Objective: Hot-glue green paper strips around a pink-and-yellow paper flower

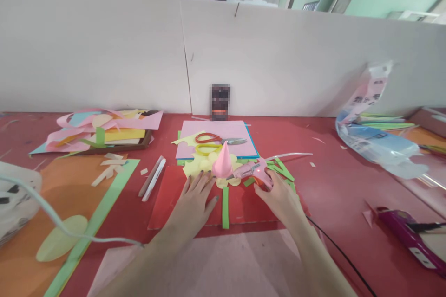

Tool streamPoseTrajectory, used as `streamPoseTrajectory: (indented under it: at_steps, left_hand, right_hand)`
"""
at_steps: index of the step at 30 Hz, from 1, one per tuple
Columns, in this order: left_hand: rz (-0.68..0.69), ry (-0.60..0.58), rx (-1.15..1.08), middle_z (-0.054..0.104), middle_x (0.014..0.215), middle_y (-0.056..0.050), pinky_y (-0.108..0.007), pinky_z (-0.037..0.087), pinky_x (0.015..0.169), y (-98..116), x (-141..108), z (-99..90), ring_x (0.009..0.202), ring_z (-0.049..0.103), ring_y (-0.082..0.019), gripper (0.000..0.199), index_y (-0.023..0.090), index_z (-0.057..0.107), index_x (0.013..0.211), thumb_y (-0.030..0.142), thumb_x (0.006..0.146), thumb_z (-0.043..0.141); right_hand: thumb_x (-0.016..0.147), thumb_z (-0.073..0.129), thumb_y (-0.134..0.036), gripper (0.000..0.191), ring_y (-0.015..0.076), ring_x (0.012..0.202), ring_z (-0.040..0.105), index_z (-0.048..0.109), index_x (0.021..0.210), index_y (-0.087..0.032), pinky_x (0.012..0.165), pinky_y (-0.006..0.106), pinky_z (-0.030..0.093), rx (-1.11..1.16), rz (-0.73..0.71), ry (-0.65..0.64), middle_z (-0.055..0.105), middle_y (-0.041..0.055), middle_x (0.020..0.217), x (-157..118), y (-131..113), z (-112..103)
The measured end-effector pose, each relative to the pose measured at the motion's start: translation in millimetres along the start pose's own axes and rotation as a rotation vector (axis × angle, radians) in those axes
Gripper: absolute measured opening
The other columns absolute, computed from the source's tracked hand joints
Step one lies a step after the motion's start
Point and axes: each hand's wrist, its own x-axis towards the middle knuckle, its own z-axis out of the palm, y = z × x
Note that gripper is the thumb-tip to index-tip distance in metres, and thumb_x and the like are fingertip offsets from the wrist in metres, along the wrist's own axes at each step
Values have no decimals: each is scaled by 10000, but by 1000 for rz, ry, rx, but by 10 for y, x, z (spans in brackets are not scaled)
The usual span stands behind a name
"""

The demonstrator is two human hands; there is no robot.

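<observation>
My right hand (278, 191) is wrapped round a pink hot glue gun (249, 170), its nozzle pointing left at the base of a pink paper cone (223, 163). A clear glue stick (292, 154) pokes out of the gun's back. The cone stands upright among pale yellow paper petals (195, 167). My left hand (197, 199) lies with fingers spread on a red board (170, 195), its fingertips near the cone and the petals. Between my hands a green paper strip (226, 209) runs down the board. More green strips (278, 167) lie behind the gun.
Behind the cone, scissors (209, 144) rest on pink paper (184, 127). A tray of paper scraps (114, 148) and two pens (153, 178) are at left. A plastic bag (379, 144) and a purple power strip (411, 236) are at right. A white partition (104, 55) stands behind.
</observation>
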Motion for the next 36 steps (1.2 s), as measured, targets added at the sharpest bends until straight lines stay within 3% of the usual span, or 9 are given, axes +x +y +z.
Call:
streamPoseTrajectory:
  at_steps: [7, 13, 21, 36]
  left_hand:
    - [-35, -39, 8, 403, 1355, -44, -460, 303, 1017, 2, 12, 7, 1252, 340, -238, 411, 217, 390, 1282, 315, 886, 351]
    - [-61, -97, -18, 385, 1368, -46, -447, 290, 1036, 0, 24, -20, 1256, 344, -211, 429, 178, 365, 1302, 316, 900, 305]
    - [-50, -59, -82, 411, 1352, -35, -463, 276, 1038, -30, 35, -2, 1254, 350, -212, 375, 236, 419, 1259, 285, 895, 345]
    - [-33, 12, -120, 439, 1327, -12, -468, 290, 1025, -51, 25, 0, 1232, 370, -215, 303, 292, 551, 1132, 300, 897, 360]
  right_hand:
    - [724, 488, -432, 382, 208, 887, 570, 483, 1050, -232, 614, 271, 374, -7, -10, 11, 613, 33, 1016, -6, -9, 0]
    - [725, 483, -409, 373, 199, 804, 576, 490, 1051, -228, 571, 258, 340, -51, -14, -26, 618, 41, 951, -45, -64, 6]
    - [729, 484, -370, 349, 181, 745, 570, 487, 1044, -219, 547, 246, 314, -70, -23, -20, 618, 42, 902, -58, -114, -13]
    - [742, 477, -365, 343, 202, 805, 575, 468, 1053, -222, 567, 252, 312, -64, -15, -35, 609, 51, 950, -46, -105, -2]
